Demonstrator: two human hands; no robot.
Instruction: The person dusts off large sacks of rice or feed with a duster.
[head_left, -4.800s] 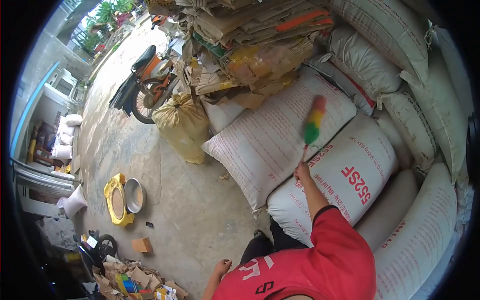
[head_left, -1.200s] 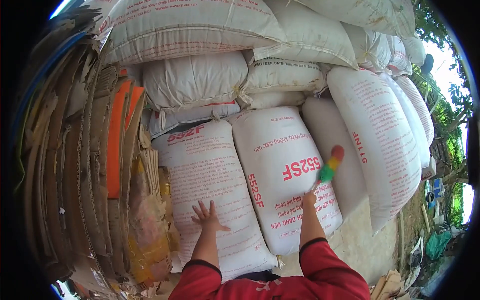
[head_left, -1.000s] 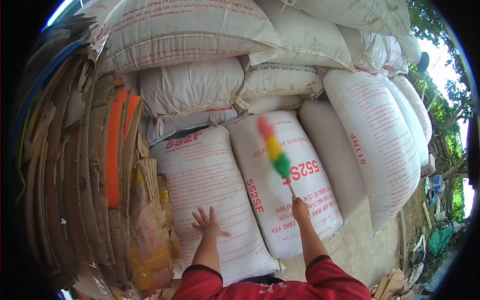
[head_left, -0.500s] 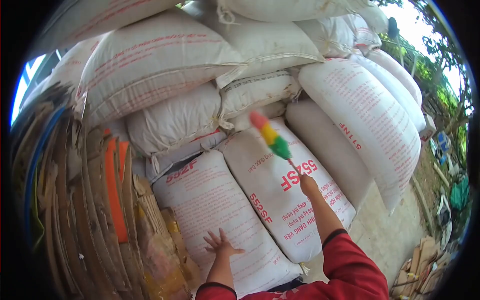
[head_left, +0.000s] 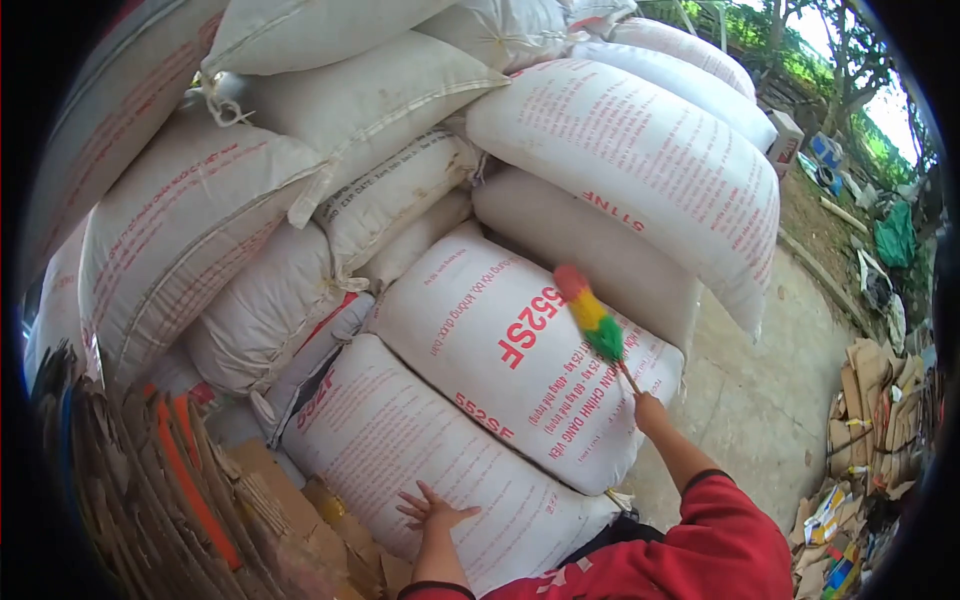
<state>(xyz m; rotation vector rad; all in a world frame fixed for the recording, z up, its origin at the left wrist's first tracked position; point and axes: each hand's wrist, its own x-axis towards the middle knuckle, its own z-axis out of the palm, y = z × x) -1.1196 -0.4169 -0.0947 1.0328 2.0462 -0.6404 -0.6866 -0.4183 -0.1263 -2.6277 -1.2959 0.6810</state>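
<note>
My right hand [head_left: 650, 408] is closed around the thin handle of a duster [head_left: 590, 318] with a red, yellow and green head. The duster's head is over the white sack [head_left: 470, 310] printed 552SF in red. Resting with fingers spread, my left hand [head_left: 435, 510] is on a second white sack [head_left: 400, 440] beside it, nearer to me and to the left.
More stuffed white sacks [head_left: 640, 150] are stacked behind and to the left. Flattened cardboard [head_left: 150, 490] stands at the lower left, and another cardboard pile [head_left: 870, 400] lies at the right. Concrete floor [head_left: 760, 370] shows right of the sacks.
The view has turned to the right, bringing more floor and cardboard into sight. My right hand has moved the duster toward the right side of the 552SF sack. My left hand stays spread on its sack.
</note>
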